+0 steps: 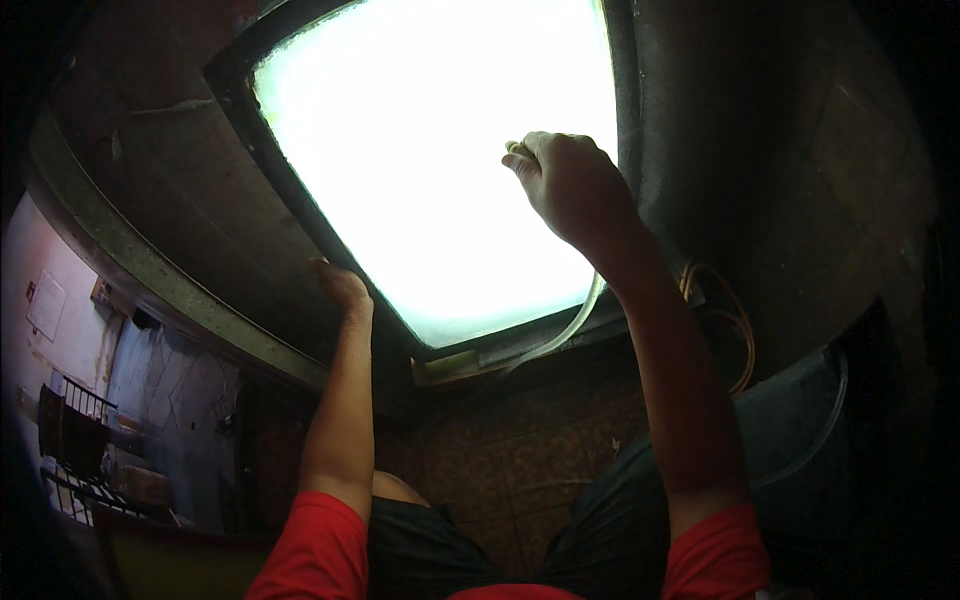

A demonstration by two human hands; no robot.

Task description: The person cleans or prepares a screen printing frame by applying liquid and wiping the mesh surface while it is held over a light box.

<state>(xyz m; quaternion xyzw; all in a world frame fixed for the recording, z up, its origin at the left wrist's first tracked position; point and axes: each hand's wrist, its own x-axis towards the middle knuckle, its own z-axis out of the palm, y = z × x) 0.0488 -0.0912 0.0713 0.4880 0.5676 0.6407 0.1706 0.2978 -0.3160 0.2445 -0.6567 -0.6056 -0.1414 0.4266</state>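
A glowing white panel (420,170) in a dark square frame (288,190) fills the upper middle, too bright to show surface detail. My left hand (340,285) grips the frame at its lower left side; some of its fingers are hidden. Over the panel's right half, my right hand (565,185) is closed around a small yellowish piece (515,147), apparently the end of a pale clear hose (565,336) that emerges below my forearm and crosses the frame's bottom edge.
An orange-brown looped cable or hose (742,330) lies right of the frame. A bluish tub (800,440) stands at lower right. A curved ledge (180,285) runs along the left, with a barred metal rack (75,430) beyond it. Tiled floor (510,470) shows between my legs.
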